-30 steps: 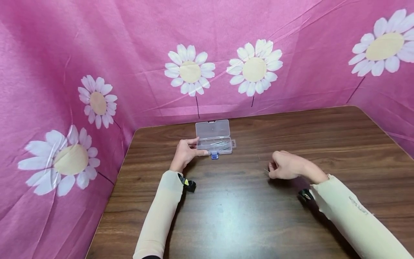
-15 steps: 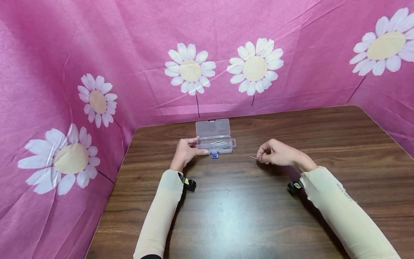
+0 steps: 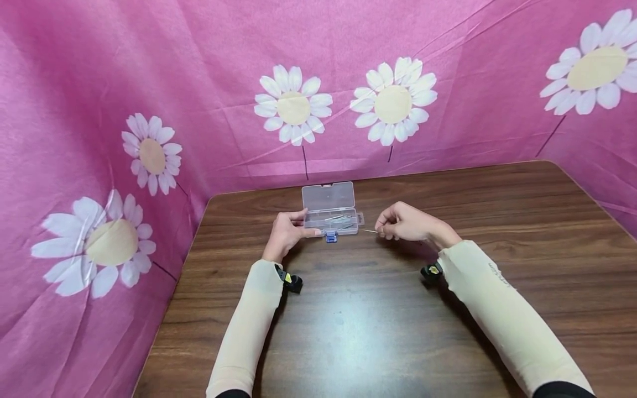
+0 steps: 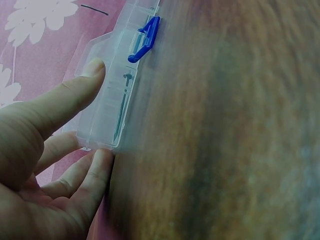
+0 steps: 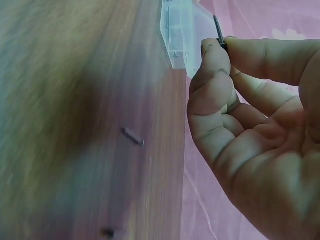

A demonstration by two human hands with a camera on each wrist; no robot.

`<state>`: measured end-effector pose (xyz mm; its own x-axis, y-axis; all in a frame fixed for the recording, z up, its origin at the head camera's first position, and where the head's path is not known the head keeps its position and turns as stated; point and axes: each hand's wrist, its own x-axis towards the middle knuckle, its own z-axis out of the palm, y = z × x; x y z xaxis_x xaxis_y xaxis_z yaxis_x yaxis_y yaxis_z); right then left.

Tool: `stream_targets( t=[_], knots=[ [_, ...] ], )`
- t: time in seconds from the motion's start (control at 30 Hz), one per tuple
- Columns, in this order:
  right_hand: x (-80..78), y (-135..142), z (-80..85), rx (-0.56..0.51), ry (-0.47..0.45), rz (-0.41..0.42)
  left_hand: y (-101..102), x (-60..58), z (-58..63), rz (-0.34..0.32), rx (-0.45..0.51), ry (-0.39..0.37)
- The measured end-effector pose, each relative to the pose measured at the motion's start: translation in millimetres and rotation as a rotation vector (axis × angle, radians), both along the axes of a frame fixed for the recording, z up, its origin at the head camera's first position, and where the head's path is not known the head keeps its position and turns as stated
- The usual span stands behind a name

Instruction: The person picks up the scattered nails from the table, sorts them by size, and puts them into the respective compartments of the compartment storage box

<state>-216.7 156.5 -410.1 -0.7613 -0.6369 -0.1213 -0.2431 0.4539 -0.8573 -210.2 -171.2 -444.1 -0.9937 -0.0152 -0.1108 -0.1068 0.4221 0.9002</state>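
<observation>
A clear plastic box stands on the table with its lid raised at the back and a blue latch hanging at the front. Several thin metal nails lie inside; the left wrist view shows one nail through the wall. My left hand grips the box's left end, thumb along the front. Between thumb and index finger, my right hand pinches a single nail, its point toward the box. That nail's tip is just off the box's right end; the other fingers curl beneath.
The wooden table reaches back to a pink cloth printed with white daisies. In the right wrist view, a small blurred grey piece lies on the table, and a dark blurred one shows lower down.
My right hand has moved left and toward the back with the nail, from well right of the box to its right end. The left hand and box have stayed in place.
</observation>
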Motion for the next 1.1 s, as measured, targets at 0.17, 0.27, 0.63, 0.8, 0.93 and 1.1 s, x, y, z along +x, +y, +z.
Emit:
stream_targets(
  t=[0.17, 0.27, 0.63, 0.8, 0.93, 1.1],
  knots=[
    [-6.9, -14, -3.4, -0.006, -0.031, -0.015, 1, 0.6, -1.0, -0.002, 0.008, -0.005],
    [-11.9, -20, -7.0, -0.014, -0.054, -0.023, 1, 0.8, -2.3, -0.004, 0.016, -0.001],
    [-28.5, -48, 1.1, 0.003, -0.001, -0.032, 0, 0.0, -1.0, -0.005, 0.008, 0.016],
    [-30.3, -57, 4.1, 0.027, -0.012, -0.042, 1, -0.1, -2.3, -0.005, 0.002, 0.017],
    [-29.6, -63, 6.1, 0.040, 0.012, -0.025, 1, -0.3, -2.3, -0.002, 0.004, 0.011],
    [-29.4, -74, 8.7, 0.076, 0.102, 0.005, 0, -0.5, -2.2, 0.005, 0.015, 0.010]
  ],
)
